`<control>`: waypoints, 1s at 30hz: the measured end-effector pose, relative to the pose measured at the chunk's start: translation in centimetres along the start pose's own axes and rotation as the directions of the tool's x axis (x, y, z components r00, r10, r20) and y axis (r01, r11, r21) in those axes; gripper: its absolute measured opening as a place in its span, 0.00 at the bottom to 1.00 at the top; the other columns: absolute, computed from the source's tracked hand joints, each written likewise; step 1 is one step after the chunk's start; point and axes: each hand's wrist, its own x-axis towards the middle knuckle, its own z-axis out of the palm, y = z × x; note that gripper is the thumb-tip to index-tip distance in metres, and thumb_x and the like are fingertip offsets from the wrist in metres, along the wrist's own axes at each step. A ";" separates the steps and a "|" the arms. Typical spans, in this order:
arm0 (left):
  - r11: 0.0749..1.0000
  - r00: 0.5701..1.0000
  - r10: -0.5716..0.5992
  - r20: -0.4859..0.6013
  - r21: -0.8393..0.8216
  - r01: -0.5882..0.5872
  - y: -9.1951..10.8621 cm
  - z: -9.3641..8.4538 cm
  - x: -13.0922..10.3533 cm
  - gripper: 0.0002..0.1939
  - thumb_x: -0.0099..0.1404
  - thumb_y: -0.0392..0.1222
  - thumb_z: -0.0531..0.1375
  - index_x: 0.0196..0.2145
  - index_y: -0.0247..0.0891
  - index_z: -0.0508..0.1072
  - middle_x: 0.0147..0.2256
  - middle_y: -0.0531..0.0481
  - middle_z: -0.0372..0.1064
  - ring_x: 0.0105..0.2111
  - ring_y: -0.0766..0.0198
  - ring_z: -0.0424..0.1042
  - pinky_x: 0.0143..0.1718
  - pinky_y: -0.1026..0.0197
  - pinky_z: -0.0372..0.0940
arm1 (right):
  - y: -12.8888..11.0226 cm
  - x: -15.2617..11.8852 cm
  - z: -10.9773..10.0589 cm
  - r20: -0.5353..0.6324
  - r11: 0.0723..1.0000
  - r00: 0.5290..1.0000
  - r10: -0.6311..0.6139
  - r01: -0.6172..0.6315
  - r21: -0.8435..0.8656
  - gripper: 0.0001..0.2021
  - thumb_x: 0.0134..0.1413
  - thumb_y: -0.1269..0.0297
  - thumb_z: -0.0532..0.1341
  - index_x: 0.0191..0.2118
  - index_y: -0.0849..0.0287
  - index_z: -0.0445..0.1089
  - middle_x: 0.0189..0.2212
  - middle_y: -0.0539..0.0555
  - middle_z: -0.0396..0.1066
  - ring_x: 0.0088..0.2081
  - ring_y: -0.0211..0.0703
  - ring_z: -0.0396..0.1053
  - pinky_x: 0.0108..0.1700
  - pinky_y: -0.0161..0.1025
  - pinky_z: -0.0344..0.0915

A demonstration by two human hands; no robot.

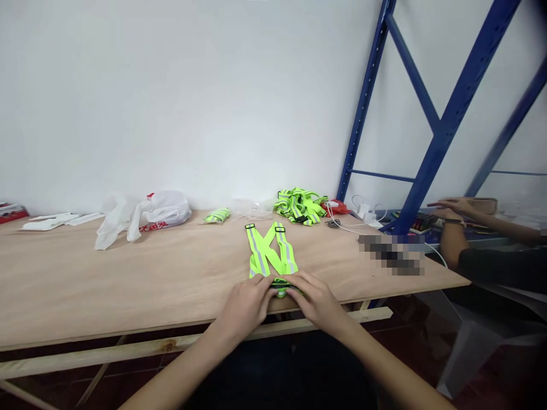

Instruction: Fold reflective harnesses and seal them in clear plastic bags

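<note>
A neon-yellow reflective strap harness [259, 250] with grey stripes lies on the wooden table [171, 285], its straps crossing and two black buckles at the far end. At the table's front edge its near end is bunched up. My left hand [248, 304] pinches that bundle from the left, and my right hand [318, 300] pinches it from the right, fingertips of both close together. A dark piece shows between the fingers; part of the bundle is hidden by them.
Behind lie a pile of similar straps [301, 205], a small folded bundle [217, 216], a white plastic bag [166, 209] and white packets [53, 221]. Blue rack posts [440, 131] stand right. Another person's arms [455, 233] are at the far right. A white cable [346, 228] crosses the table.
</note>
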 end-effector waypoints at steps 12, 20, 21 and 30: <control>0.972 0.952 -0.205 0.226 0.164 0.171 -2.2 -0.1 5.6 0.19 0.74 0.44 0.49 0.41 0.34 0.79 0.41 0.37 0.75 0.43 0.51 0.74 0.43 0.54 0.65 | 4.7 2.7 1.3 0.130 0.954 0.953 0.274 -0.252 -0.162 0.14 0.65 0.60 0.56 0.48 0.56 0.76 0.44 0.58 0.76 0.47 0.50 0.73 0.51 0.45 0.69; 0.900 0.966 -0.250 0.073 0.386 0.204 -0.7 1.3 3.8 0.18 0.75 0.42 0.48 0.51 0.36 0.74 0.50 0.34 0.67 0.49 0.47 0.68 0.48 0.48 0.65 | 2.7 0.8 1.6 0.041 0.885 0.959 0.279 -0.241 -0.399 0.15 0.66 0.61 0.56 0.54 0.57 0.69 0.49 0.61 0.71 0.46 0.52 0.75 0.40 0.44 0.75; 0.896 0.966 -0.249 0.066 0.394 0.204 -0.6 1.5 3.7 0.18 0.75 0.42 0.48 0.53 0.35 0.72 0.50 0.34 0.66 0.49 0.46 0.67 0.49 0.47 0.65 | 2.6 0.5 1.6 0.063 0.895 0.963 0.262 -0.218 -0.390 0.15 0.66 0.61 0.55 0.55 0.56 0.69 0.49 0.61 0.73 0.46 0.51 0.75 0.42 0.44 0.75; 0.938 0.979 -0.171 0.108 0.323 0.128 -1.3 1.7 3.6 0.18 0.74 0.36 0.45 0.55 0.28 0.67 0.54 0.30 0.66 0.57 0.47 0.66 0.54 0.49 0.64 | 2.7 -0.2 0.7 0.157 0.944 0.964 0.216 -0.166 -0.285 0.22 0.68 0.63 0.52 0.64 0.60 0.63 0.58 0.64 0.70 0.57 0.53 0.71 0.56 0.52 0.71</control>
